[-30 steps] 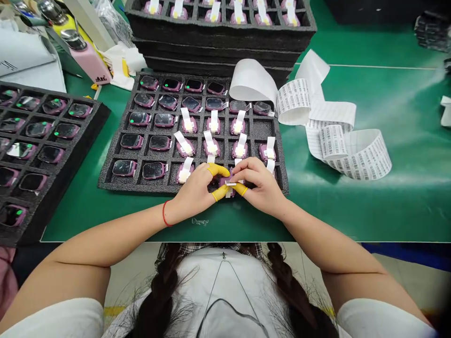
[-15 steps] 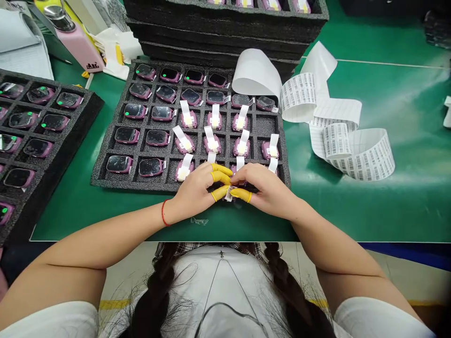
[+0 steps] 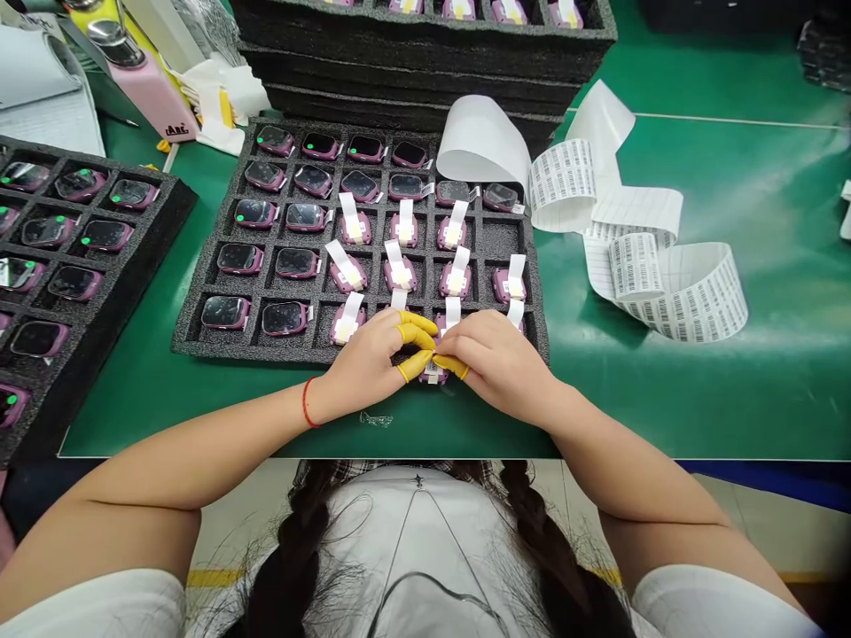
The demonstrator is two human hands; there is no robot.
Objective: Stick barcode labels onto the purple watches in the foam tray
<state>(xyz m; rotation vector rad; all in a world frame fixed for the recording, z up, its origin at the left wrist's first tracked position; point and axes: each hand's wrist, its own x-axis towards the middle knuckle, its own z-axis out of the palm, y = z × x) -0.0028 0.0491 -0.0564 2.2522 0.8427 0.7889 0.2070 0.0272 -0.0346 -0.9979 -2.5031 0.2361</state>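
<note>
My left hand (image 3: 378, 354) and my right hand (image 3: 500, 365) meet fingertip to fingertip at the front edge of the black foam tray (image 3: 292, 348). Both wear yellow finger cots and are closed in a pinch. Between their tips shows a sliver of a white label (image 3: 435, 354). Just below them lies a purple watch body (image 3: 433, 374), back up and partly hidden by the fingers. Behind my hands, several purple watches (image 3: 456, 276) sit back up in the tray with white strips stuck on them. Watches with dark screens up (image 3: 297, 262) fill cells at the left and back.
A second tray of watches (image 3: 50, 232) stands at the left. Behind rises a stack of black foam trays (image 3: 425, 66). A curled strip of barcode labels (image 3: 678, 292) lies on the green table at right. A pink bottle (image 3: 150, 93) stands back left.
My right fingers have curled in and shifted slightly left. The printed label between the thumbs now shows less, and more of the purple watch body is visible beneath the fingers.
</note>
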